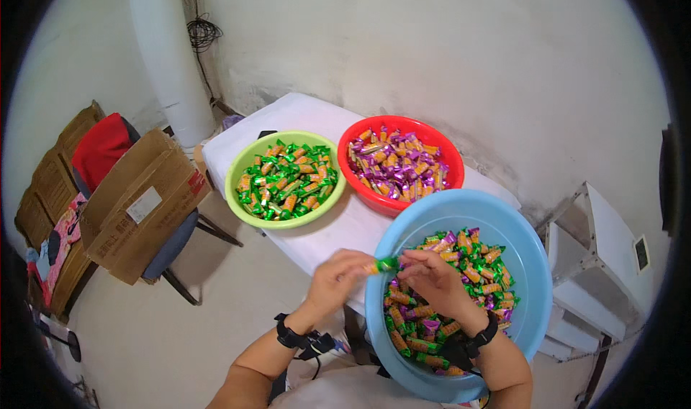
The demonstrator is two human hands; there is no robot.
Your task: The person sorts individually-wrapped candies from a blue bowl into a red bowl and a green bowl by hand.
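My left hand [335, 283] pinches a green-and-orange wrapped sweet [381, 266] just left of the rim of the large blue basin [527, 279]. My right hand [437, 286] is over the basin, fingers curled at the right end of that sweet; what they grip there is hard to make out. The basin holds a mixed pile of green and purple wrapped sweets [471, 271]. Behind it, on a white-covered table [281, 110], are a light green bowl [284, 223] of green-wrapped sweets and a red bowl [385, 207] of purple-wrapped sweets.
A chair [173, 258] at the left carries a cardboard box [133, 207] and red cloth [101, 150]. A wooden bench [54, 178] with clothing stands behind it. At the right are white metal shelves [601, 265]. A pillar [165, 63] with coiled cable [204, 32] rises by the wall.
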